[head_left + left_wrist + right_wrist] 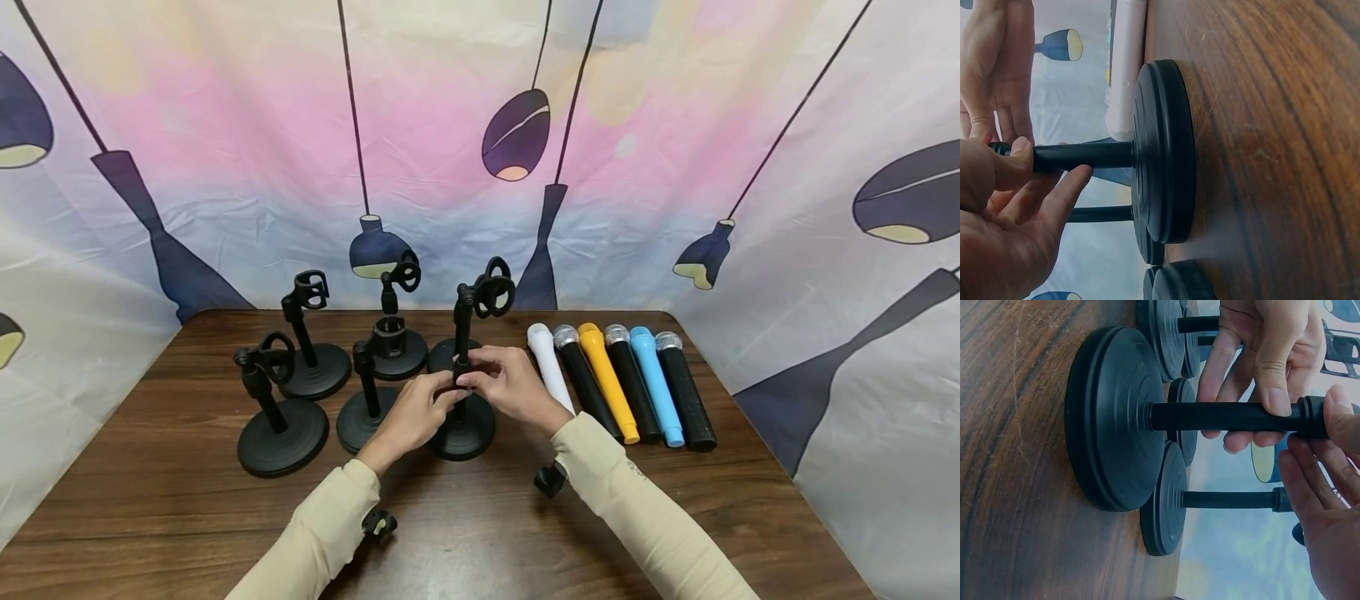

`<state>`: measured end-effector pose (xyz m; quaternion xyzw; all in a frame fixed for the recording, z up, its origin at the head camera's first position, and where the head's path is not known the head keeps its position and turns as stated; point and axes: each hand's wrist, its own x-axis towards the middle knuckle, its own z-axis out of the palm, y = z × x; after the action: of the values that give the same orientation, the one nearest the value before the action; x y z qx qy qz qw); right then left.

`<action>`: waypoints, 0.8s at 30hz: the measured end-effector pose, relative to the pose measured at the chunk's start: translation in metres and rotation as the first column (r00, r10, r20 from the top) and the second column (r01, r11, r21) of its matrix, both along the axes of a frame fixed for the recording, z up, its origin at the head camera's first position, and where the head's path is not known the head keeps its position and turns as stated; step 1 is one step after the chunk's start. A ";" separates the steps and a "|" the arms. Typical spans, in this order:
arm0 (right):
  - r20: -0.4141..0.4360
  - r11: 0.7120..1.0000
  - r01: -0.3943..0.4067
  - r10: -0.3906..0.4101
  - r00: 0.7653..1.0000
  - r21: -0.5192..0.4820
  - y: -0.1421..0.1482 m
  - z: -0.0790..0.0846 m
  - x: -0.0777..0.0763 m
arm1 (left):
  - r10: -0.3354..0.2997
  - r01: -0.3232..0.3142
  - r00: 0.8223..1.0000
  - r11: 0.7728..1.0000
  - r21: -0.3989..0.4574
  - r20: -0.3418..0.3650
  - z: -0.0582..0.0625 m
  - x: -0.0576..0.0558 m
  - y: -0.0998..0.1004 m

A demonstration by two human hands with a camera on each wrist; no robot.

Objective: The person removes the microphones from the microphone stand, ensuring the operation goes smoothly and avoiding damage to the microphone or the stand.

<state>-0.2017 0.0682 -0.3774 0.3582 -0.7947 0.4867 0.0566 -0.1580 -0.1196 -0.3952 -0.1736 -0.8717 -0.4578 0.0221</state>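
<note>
Both hands are on the pole of a black desktop microphone stand (463,437), whose round base sits on the table and whose pole stands upright. Low on that pole, my left hand (417,410) pinches it between thumb and fingers. Just above, around the collar, my right hand (517,390) grips with thumb and fingertips. In the right wrist view the collar (1314,416) lies between the right thumb and fingers, while the left thumb presses the pole (1222,417) below it. Fingers partly hide the collar in the head view.
Several more black microphone stands, such as the front-left one (283,442), stand left of and behind the held one. A row of microphones lies to the right: white (551,371), yellow (609,383), blue (657,387) and black ones. A printed cloth (442,125) hangs behind the table.
</note>
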 end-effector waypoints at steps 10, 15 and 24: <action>0.074 0.999 0.027 -0.025 0.997 -0.017 0.003 -0.004 -0.003 | 0.021 -0.021 0.999 1.000 -0.007 0.026 -0.001 -0.001 0.001; 0.044 0.997 0.037 -0.034 0.998 -0.062 0.001 -0.008 -0.003 | 0.012 -0.012 1.000 1.000 -0.008 0.025 -0.002 -0.001 0.000; 0.078 0.996 0.034 -0.028 0.997 -0.079 0.001 -0.006 -0.001 | 0.014 -0.014 1.000 1.000 0.011 0.014 -0.004 -0.002 -0.001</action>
<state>-0.2027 0.0694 -0.3834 0.3243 -0.7816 0.5307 0.0480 -0.1596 -0.1209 -0.3991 -0.1641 -0.8704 -0.4637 0.0204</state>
